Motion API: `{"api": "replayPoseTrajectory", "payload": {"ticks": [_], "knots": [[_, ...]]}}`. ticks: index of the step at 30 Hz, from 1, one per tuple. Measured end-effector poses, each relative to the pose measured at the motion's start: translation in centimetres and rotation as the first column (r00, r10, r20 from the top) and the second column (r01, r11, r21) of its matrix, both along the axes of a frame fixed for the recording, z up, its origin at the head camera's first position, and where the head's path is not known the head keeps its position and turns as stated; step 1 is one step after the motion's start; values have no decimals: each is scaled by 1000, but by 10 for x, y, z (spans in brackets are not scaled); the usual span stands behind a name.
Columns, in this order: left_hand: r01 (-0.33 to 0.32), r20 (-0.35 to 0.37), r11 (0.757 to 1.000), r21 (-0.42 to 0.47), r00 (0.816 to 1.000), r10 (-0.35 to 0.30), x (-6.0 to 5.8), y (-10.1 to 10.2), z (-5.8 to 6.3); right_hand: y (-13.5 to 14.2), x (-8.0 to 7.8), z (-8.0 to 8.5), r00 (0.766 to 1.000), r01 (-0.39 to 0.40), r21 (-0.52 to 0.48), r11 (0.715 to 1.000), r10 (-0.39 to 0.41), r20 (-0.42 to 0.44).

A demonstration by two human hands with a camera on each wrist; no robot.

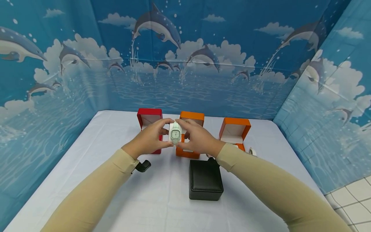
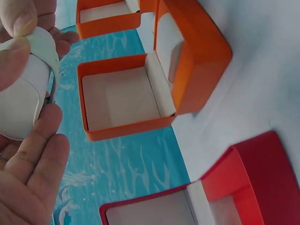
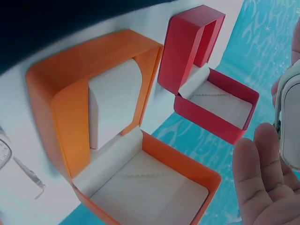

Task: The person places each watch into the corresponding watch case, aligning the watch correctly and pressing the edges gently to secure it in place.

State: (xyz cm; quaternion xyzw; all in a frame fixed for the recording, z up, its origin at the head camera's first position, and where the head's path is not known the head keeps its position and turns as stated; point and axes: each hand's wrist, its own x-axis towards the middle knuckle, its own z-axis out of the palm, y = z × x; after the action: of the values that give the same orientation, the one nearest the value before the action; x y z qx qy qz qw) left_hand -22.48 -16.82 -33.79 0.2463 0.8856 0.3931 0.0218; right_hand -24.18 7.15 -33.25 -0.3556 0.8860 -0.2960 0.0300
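A white wristwatch (image 1: 175,134) is wrapped round a white cushion (image 2: 18,101), held up in front of the boxes with its face toward the head camera. My left hand (image 1: 150,136) grips its left side, thumb low and index finger at the top. From the other side my right hand (image 1: 198,137) grips it the same way. The left wrist view shows the cushion's side between both hands' fingers. Behind the hands stand an open red box (image 1: 149,112) and an open orange box (image 1: 192,115), each partly hidden.
Another open orange box (image 1: 235,124) stands at the right, with a watch (image 1: 252,151) beside it. A closed black box (image 1: 205,180) lies nearer on the white table (image 1: 162,199). A white cushion (image 3: 115,105) sits in the middle orange box. Dolphin-print curtains (image 1: 185,80) enclose the table.
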Motion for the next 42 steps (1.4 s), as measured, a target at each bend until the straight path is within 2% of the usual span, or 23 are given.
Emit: {"api": "replayPoseTrajectory", "payload": {"ticks": [6, 10, 15, 23, 30, 36, 42], "knots": [[-13, -5, 999, 31, 1000, 13, -1, -13, -4, -10, -2, 1, 999, 1, 7, 1000, -1, -32], [-41, -25, 999, -10, 999, 41, -1, -22, -4, -19, -3, 2, 998, 22, 53, 998, -18, -66], [-68, -40, 997, -47, 997, 66, 2, -31, -3, -28, -3, 4, 998, 23, 92, 995, -18, -60], [-93, 6, 994, -63, 996, 93, 5, -46, -1, -46, -5, 6, 999, 3, 106, 994, 1, -40], [-113, 40, 990, -85, 992, 117, 6, -61, -4, -68, -10, 3, 997, 12, 181, 983, 1, -71], [-122, 33, 986, -113, 991, 126, 2, -74, -12, -85, -17, -2, 999, 12, 212, 977, -4, -39], [-138, 51, 973, -185, 987, 150, -9, -81, -18, -98, -29, -11, 999, 26, 267, 963, -18, -33]]}}
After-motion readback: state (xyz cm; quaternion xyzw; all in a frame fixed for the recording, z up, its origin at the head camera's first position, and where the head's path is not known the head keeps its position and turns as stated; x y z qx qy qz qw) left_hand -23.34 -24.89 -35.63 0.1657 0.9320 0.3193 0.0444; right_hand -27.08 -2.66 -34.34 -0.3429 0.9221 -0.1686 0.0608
